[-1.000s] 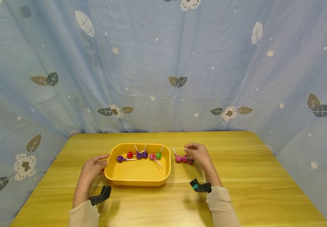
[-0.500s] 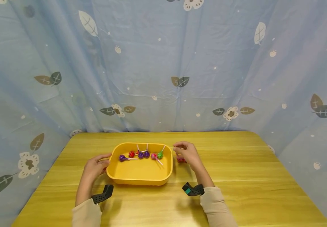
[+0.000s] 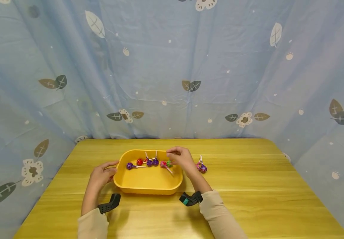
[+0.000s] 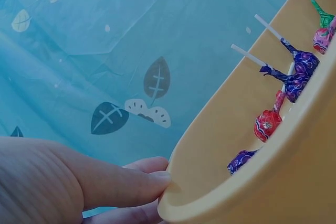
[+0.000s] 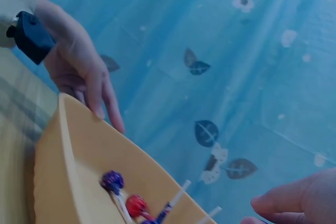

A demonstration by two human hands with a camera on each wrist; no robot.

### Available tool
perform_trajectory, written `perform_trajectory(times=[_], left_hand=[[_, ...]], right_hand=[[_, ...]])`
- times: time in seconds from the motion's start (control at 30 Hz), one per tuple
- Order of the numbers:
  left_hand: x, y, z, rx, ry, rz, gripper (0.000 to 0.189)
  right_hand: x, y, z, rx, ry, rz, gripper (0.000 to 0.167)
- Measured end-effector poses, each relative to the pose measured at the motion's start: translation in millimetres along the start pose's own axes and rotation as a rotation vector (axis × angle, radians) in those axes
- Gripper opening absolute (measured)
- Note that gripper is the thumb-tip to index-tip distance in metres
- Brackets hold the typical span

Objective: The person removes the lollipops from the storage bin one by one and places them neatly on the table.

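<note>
A yellow box (image 3: 148, 191) stands on the table with several wrapped lollipops inside, among them a red lollipop (image 4: 268, 124), a purple lollipop (image 3: 129, 166) and a pink lollipop (image 3: 163, 164). My left hand (image 3: 99, 177) holds the box's left end, thumb on the rim (image 4: 169, 192). Over the box's back right corner hovers my right hand (image 3: 183, 159), fingers bent close to the green lollipop (image 3: 169, 163), which it partly covers. Whether anything is between those fingertips stays hidden in the head and right wrist views. Right of the box, a purple lollipop (image 3: 203, 169) lies against a pink one.
The wooden table (image 3: 249, 192) reaches back to a blue patterned curtain (image 3: 160, 83). Each wrist wears a black camera mount (image 3: 109, 203). The right forearm (image 3: 200, 182) crosses just beside the box and may hide part of the lollipops on the table.
My right hand has moved left, from above the lollipops on the table to above the box's right end. My left hand stays at the box. The head view has shifted slightly.
</note>
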State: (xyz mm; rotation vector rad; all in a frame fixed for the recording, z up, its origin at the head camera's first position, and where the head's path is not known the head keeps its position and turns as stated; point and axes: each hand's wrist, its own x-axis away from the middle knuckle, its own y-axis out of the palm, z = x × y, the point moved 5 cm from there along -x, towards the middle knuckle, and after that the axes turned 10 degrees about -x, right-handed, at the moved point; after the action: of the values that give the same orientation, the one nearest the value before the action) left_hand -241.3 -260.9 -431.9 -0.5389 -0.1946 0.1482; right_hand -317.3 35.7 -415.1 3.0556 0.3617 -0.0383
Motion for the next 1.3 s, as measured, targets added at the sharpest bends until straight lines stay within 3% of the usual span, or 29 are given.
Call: perform_trajectory(times=[0.33,0.77,1.3], left_hand=[[-0.9,-0.9,3.4,-0.002,-0.007,-0.009,0.041],[-2.4,-2.7,1.4,-0.010,-0.021,-0.001,0.040],[-0.9,0.7,-1.4,-0.005,-0.034,0.010,0.040]], right_hand=[[-16.7,31.6,-5.1,0.123,-0.033,-0.088,0.020],[-30.6,66.3,1.4,0.077,0.034,-0.151,0.015],[-45.1,112.4,4.0,0.430,-0.018,-0.263,0.009]])
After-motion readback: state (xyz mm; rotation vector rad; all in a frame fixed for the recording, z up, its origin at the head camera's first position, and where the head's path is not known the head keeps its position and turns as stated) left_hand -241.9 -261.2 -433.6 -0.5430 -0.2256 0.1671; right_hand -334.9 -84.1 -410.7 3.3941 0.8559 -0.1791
